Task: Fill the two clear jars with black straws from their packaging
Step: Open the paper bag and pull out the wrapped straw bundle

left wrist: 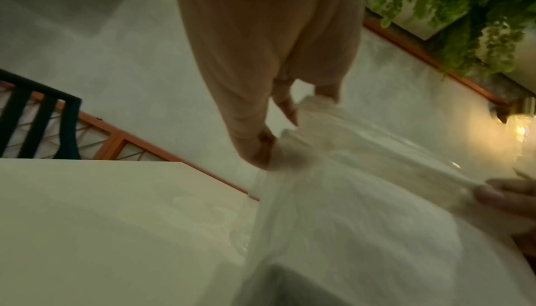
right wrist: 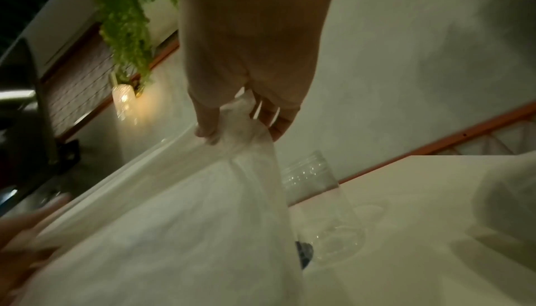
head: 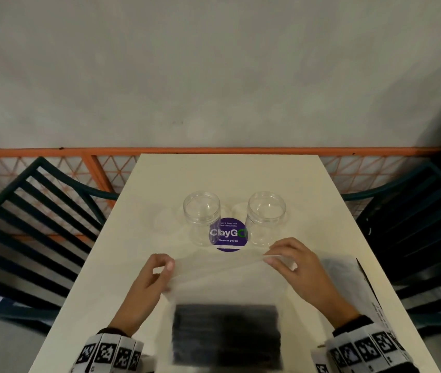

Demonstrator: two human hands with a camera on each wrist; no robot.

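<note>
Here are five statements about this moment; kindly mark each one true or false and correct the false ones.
1. Both clear jars, left jar and right jar, hold no straws. True.
2. The left hand rests flat on the table. False: it pinches the clear plastic bag.
3. The right hand pinches the bag's top edge. True.
4. The black straws lie loose on the table. False: they are inside the bag.
5. A purple round sticker lies between the jars. True.

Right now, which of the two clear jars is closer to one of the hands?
The jar on the right. The right hand, pinching the plastic bag, sits just in front of it; the left jar stands farther from either hand.
</note>
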